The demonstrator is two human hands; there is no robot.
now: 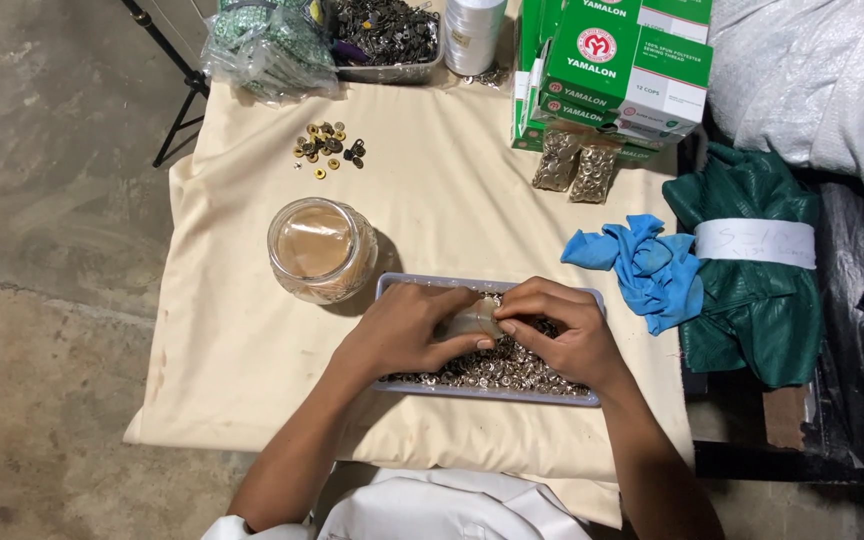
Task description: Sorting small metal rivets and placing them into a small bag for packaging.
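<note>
Working over a shallow grey tray [388,288] heaped with small metal rings [512,368], near the front of a cream-covered worktop [452,190]. Both hands meeting above the tray: left hand [402,330] and right hand [562,335] pinching a small clear bag [470,322] between them, fingers [512,322] closed on its edge. Looking like the bag-filling or bag-opening step, judging by the grip. Needing next a steady hold on the thin plastic. Sitting just left of the tray, a glass jar [320,250]; lying to the right, a blue cloth [652,265].
</note>
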